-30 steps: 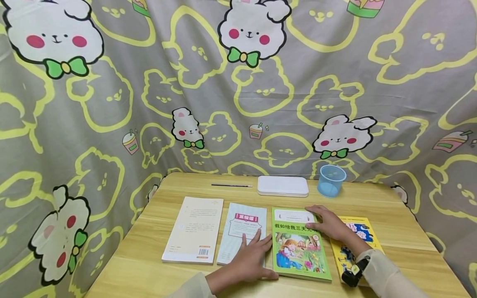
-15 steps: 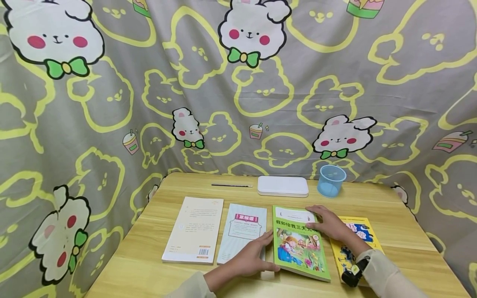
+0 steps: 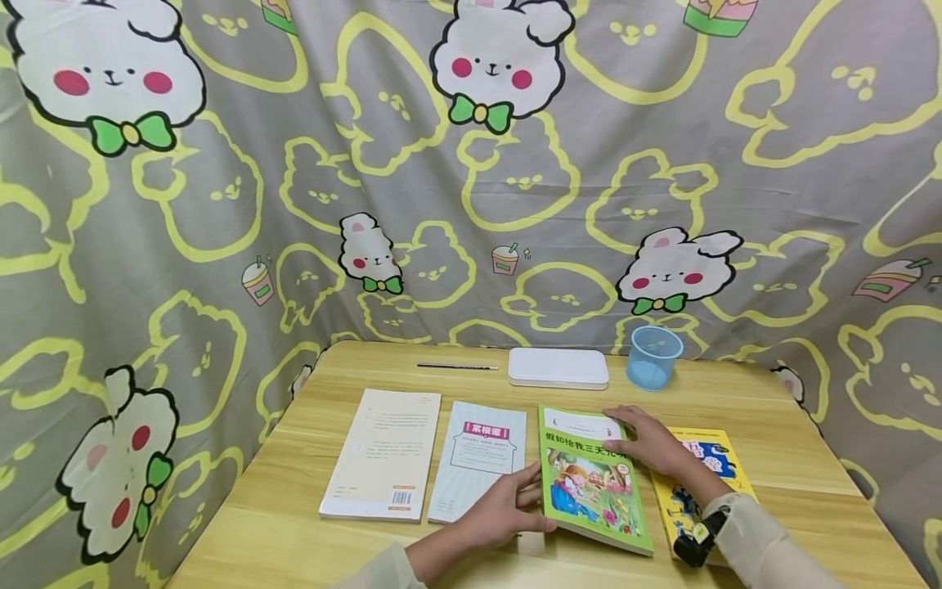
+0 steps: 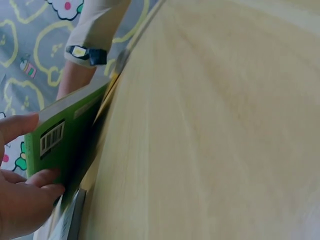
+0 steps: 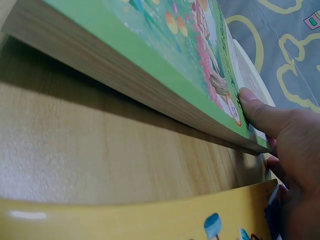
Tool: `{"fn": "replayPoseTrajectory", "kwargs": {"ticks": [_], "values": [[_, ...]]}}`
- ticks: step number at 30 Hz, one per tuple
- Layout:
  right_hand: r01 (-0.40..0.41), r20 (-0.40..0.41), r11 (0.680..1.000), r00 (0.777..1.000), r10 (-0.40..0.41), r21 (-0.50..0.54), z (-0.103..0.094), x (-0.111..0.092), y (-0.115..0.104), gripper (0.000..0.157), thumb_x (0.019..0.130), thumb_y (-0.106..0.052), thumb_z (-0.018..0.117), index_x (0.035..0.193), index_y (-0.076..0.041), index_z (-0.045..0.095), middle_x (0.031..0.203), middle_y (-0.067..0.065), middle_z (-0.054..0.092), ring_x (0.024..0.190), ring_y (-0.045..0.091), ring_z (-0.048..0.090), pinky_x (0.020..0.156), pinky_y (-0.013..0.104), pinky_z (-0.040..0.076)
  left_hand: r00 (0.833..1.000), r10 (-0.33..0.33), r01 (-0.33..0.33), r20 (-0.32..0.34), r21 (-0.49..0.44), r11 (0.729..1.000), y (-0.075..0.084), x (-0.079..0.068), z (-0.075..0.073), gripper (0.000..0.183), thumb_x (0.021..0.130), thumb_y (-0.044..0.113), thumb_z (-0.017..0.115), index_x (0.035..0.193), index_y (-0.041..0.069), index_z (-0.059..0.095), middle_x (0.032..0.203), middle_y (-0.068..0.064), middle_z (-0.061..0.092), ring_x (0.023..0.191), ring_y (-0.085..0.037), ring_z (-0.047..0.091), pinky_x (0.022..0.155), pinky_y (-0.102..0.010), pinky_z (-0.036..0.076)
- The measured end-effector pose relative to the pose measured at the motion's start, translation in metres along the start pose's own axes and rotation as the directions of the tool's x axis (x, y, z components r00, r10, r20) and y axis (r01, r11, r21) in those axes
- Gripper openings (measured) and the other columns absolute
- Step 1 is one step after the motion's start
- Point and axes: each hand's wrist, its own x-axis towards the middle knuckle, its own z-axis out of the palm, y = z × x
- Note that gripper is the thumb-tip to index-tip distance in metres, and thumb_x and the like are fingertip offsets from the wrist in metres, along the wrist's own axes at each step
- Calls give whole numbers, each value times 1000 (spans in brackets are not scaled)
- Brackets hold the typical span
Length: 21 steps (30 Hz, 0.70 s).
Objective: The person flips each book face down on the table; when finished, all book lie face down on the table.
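Observation:
A green picture-covered book (image 3: 592,487) is tilted, its left side raised off the table. My left hand (image 3: 495,514) grips that left side near the lower corner. In the left wrist view, the thumb lies at the book's edge and the fingers are against its green back cover (image 4: 75,132), which bears a barcode. At the upper right corner my right hand (image 3: 648,446) holds the book, thumb on the front cover in the right wrist view; its other fingers are partly hidden. A yellow book (image 3: 710,466) lies partly under the right forearm. Left of the green book lies a pale blue book (image 3: 478,446).
A cream book (image 3: 383,454) lies at the far left of the wooden table (image 3: 280,491). Along the back are a pencil (image 3: 458,366), a white case (image 3: 558,368) and a blue translucent cup (image 3: 654,360). A patterned curtain (image 3: 441,188) hangs behind.
The left hand has moved from resting over the pale blue book to the green book's left side, fingers now tucked under it. That side has risen and the book has tilted. The right hand stays put.

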Motion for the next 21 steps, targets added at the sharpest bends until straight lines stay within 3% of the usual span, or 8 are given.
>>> {"fn": "replayPoseTrajectory", "kwargs": {"ticks": [4, 9, 15, 21], "values": [[-4, 1, 1000, 1000, 4, 0, 0, 0, 1, 73, 94, -46, 73, 150, -5, 52, 152, 29, 44, 140, 54, 40, 109, 70, 37, 1000, -5, 2, -29, -121, 993, -2, 0, 4, 96, 83, -13, 75, 159, -10, 18, 162, -24, 35, 128, -27, 63, 100, -27, 53], [-5, 4, 1000, 1000, 5, -2, 1, 1, 1, 73, 94, -47, 72, 150, -5, 52, 153, 29, 43, 140, 54, 40, 109, 70, 37, 996, -21, 0, -85, -234, 972, -3, -2, 9, 96, 79, -22, 71, 159, -12, 18, 163, -30, 28, 123, -37, 65, 95, -31, 57], [9, -5, 1000, 1000, -9, -6, 0, 0, 1, 73, 94, -47, 72, 150, -4, 52, 153, 30, 43, 140, 54, 40, 108, 70, 38, 992, -50, 12, -117, -308, 951, -3, -3, 12, 98, 78, -23, 70, 160, -7, 19, 165, -28, 24, 127, -37, 62, 96, -33, 57], [9, 2, 1000, 1000, -9, 4, -1, 0, -1, 72, 95, -45, 73, 150, -3, 52, 152, 29, 43, 139, 54, 41, 108, 70, 38, 993, -60, 22, -99, -354, 935, -4, -4, 14, 99, 79, -23, 68, 161, -5, 17, 167, -26, 22, 129, -36, 61, 97, -33, 56]]}}
